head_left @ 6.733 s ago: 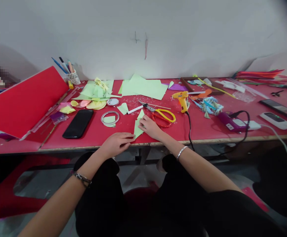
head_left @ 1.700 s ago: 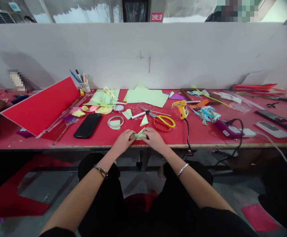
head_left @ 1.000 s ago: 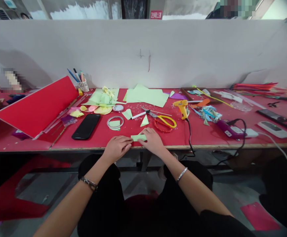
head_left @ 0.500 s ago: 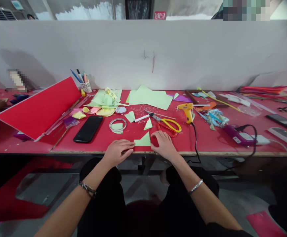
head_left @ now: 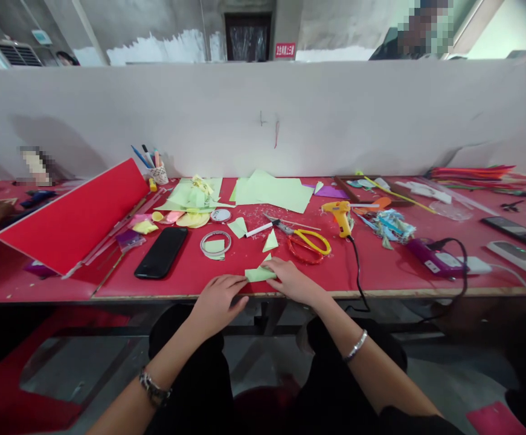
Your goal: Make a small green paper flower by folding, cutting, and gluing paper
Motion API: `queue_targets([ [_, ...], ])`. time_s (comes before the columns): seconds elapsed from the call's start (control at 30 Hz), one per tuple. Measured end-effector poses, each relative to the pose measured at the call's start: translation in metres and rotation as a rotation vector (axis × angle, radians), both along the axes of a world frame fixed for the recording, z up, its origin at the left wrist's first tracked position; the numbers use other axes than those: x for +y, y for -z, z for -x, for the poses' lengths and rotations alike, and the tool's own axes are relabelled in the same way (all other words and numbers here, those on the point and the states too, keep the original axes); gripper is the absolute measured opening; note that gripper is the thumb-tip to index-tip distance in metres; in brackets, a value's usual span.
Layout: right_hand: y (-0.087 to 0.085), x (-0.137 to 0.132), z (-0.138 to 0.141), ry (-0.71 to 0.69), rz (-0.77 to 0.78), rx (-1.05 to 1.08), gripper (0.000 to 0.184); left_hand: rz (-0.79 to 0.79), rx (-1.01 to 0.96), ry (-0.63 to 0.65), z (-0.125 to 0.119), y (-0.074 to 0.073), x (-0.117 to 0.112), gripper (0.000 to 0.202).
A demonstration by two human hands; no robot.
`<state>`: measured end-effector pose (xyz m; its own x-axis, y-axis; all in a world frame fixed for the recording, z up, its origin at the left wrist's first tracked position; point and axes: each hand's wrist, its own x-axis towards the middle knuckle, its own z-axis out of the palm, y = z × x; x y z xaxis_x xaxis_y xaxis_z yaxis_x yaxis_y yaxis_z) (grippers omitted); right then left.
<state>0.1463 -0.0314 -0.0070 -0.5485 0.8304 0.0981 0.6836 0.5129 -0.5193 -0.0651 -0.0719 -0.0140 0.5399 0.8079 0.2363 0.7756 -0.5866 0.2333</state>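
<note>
A small folded light-green paper piece (head_left: 258, 274) lies near the front edge of the red table (head_left: 380, 275). My right hand (head_left: 293, 281) rests on the paper's right end, fingers closed down on the fold. My left hand (head_left: 220, 297) lies just below the paper's left end, fingers stretched out toward it and holding nothing. A loose green triangle (head_left: 270, 241) sits a little behind the paper. Yellow-handled scissors (head_left: 307, 240) lie just beyond my right hand.
A black phone (head_left: 162, 252), a tape ring (head_left: 215, 244) and a tilted red board (head_left: 72, 214) sit to the left. Green sheets (head_left: 274, 190) lie at the back. A yellow glue gun (head_left: 340, 215) with its cord, a purple power strip (head_left: 432, 260) and a remote (head_left: 516, 258) are on the right.
The green piece was spread flat as a larger triangle half a second ago; now it is folded narrower under my right hand. My left hand has slid slightly back toward the table edge.
</note>
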Motion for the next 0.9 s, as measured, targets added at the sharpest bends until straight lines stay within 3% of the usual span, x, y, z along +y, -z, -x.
queue_targets([
  [0.17, -0.008, 0.010, 0.003, -0.039, -0.013, -0.062, 0.015, -0.029, -0.068, -0.035, -0.005, -0.011, 0.005, 0.037],
  [0.4, -0.003, 0.017, -0.007, -0.002, -0.155, 0.004, 0.024, -0.089, -0.008, 0.044, -0.021, -0.013, 0.016, 0.039],
  [0.5, 0.003, 0.022, -0.013, 0.001, -0.101, 0.083, 0.026, -0.050, 0.059, 0.087, -0.031, -0.006, 0.016, 0.037],
  [0.8, 0.010, 0.029, -0.011, 0.172, 0.032, 0.245, 0.031, -0.045, 0.222, -0.037, -0.055, -0.005, 0.018, 0.032],
  [0.9, 0.013, 0.029, -0.010, 0.220, 0.034, 0.244, 0.021, -0.093, 0.238, -0.090, -0.064, -0.002, 0.018, 0.034],
])
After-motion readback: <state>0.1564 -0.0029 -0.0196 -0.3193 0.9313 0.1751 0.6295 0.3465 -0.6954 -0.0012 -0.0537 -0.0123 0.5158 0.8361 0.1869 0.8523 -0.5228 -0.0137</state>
